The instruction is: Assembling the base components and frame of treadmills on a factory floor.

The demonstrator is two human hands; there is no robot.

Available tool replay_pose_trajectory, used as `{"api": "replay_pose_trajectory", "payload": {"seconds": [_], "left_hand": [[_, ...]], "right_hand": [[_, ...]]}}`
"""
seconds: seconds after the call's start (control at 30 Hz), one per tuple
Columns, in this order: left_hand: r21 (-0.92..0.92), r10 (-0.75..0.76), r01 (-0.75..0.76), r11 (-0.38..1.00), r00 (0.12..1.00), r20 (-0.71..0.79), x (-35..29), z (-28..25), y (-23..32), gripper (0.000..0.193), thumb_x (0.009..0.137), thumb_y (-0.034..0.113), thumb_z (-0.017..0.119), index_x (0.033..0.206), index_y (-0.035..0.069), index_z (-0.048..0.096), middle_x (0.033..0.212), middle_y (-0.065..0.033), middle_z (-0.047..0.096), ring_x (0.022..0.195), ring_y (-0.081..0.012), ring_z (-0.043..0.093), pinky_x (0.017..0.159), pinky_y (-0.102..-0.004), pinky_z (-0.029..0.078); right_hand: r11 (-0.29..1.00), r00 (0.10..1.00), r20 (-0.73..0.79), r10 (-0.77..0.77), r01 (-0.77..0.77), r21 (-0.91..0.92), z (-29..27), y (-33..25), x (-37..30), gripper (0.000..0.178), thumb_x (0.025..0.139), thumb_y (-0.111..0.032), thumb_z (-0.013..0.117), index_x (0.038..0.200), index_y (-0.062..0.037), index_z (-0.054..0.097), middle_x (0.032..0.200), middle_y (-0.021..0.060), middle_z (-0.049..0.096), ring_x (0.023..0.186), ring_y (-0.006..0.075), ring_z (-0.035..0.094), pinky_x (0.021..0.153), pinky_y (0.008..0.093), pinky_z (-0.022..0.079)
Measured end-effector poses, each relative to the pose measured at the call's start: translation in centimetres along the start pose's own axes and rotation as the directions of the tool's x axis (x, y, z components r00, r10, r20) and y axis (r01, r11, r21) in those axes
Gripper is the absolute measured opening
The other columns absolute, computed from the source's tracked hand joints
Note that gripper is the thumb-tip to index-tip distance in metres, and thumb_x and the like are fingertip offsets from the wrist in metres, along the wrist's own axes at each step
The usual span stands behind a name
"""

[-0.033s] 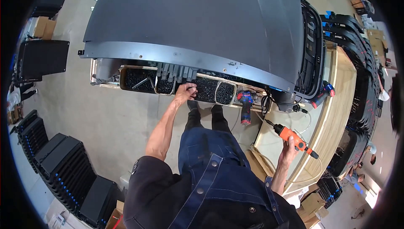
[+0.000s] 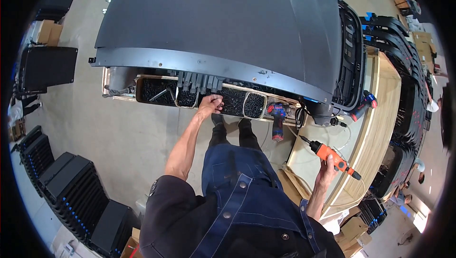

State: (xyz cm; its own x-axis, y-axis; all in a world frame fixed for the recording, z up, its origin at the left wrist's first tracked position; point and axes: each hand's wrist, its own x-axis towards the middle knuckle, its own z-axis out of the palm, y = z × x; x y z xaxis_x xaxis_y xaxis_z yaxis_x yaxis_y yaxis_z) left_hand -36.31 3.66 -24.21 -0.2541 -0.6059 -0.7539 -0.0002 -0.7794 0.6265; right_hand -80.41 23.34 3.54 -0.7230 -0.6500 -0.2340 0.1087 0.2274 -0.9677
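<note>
My left hand point(image 2: 210, 105) hovers at the parts tray, its fingers curled together beside a bin of black screws point(image 2: 233, 100). Whatever those fingers pinch is too small to make out. Out to the right, my right hand point(image 2: 326, 172) is wrapped round an orange electric screwdriver point(image 2: 330, 156), whose dark tip points up and left. A cord trails from its rear end. Small black parts fill another bin point(image 2: 255, 104) right of the screws. Further left are a bin point(image 2: 186, 98) of small black pieces and a long bin point(image 2: 146, 92) with a metal tool lying in it.
A large dark panel point(image 2: 199, 16) with a grey front edge point(image 2: 142, 57) spans the bench. Cordless drivers, one point(image 2: 278, 120) beside the bins and another point(image 2: 365, 106) further right, lie near a wooden crate point(image 2: 380, 111). Stacked black panels point(image 2: 76, 177) stand at lower left.
</note>
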Motion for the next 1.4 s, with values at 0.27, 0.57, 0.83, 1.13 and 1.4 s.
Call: {"api": "replay_pose_trajectory", "payload": {"seconds": [0.27, 0.57, 0.83, 1.13, 1.4], "left_hand": [[-0.585, 0.056, 0.139, 0.799, 0.951, 0.303, -2.8, 0.9, 0.5, 0.035, 0.11, 0.021, 0.049, 0.135, -0.002, 0.059, 0.112, -0.0127, 0.069, 0.1, -0.0246, 0.07, 0.087, -0.0371, 0.062], [-0.511, 0.151, 0.141, 0.848, 0.86, 0.487, -11.2, 6.2, 6.7, 0.032, 0.107, 0.018, 0.054, 0.129, -0.006, 0.057, 0.131, -0.0251, 0.064, 0.122, -0.0377, 0.065, 0.105, -0.0462, 0.056], [-0.612, 0.161, 0.187, 0.768, 0.869, 0.468, -16.2, 11.6, 9.2, 0.023, 0.103, 0.02, 0.064, 0.117, 0.002, 0.065, 0.098, -0.0054, 0.064, 0.087, -0.0174, 0.064, 0.078, -0.0315, 0.058], [-0.661, 0.186, 0.321, 0.678, 0.795, 0.577, -17.2, 18.1, 11.9, 0.022, 0.105, 0.019, 0.059, 0.119, 0.001, 0.062, 0.098, -0.0091, 0.064, 0.09, -0.022, 0.065, 0.078, -0.0338, 0.057], [-0.645, 0.099, 0.282, 0.71, 0.867, 0.489, -15.9, 24.1, 13.5, 0.026, 0.103, 0.014, 0.062, 0.125, 0.0, 0.062, 0.101, -0.0109, 0.066, 0.101, -0.023, 0.069, 0.091, -0.0329, 0.062]], "right_hand": [[0.861, 0.999, -0.021, -0.031, 0.038, 0.508, 3.1, -5.8, -5.0, 0.053, 0.094, -0.033, 0.074, 0.126, 0.004, 0.053, 0.126, 0.0234, 0.065, 0.121, 0.0378, 0.063, 0.112, 0.052, 0.047], [0.81, 0.986, 0.161, -0.033, -0.067, 0.582, 12.8, -8.0, -5.9, 0.042, 0.086, -0.014, 0.073, 0.124, -0.006, 0.057, 0.136, 0.0225, 0.061, 0.108, 0.0313, 0.068, 0.104, 0.0525, 0.051], [0.808, 0.935, 0.305, -0.179, -0.037, 0.588, 17.4, -10.3, -5.2, 0.064, 0.088, -0.011, 0.074, 0.144, -0.0077, 0.044, 0.115, 0.0129, 0.064, 0.102, 0.0274, 0.066, 0.103, 0.0491, 0.051], [0.801, 0.934, 0.278, -0.223, 0.013, 0.599, 14.6, -10.8, -1.2, 0.046, 0.087, -0.009, 0.072, 0.129, -0.0068, 0.054, 0.117, 0.014, 0.064, 0.103, 0.0266, 0.066, 0.104, 0.0501, 0.05], [0.801, 0.956, 0.185, -0.226, 0.074, 0.594, 11.2, -11.2, 2.9, 0.048, 0.083, -0.013, 0.075, 0.127, -0.0084, 0.055, 0.113, 0.0109, 0.064, 0.1, 0.0263, 0.064, 0.106, 0.0528, 0.046]]}}
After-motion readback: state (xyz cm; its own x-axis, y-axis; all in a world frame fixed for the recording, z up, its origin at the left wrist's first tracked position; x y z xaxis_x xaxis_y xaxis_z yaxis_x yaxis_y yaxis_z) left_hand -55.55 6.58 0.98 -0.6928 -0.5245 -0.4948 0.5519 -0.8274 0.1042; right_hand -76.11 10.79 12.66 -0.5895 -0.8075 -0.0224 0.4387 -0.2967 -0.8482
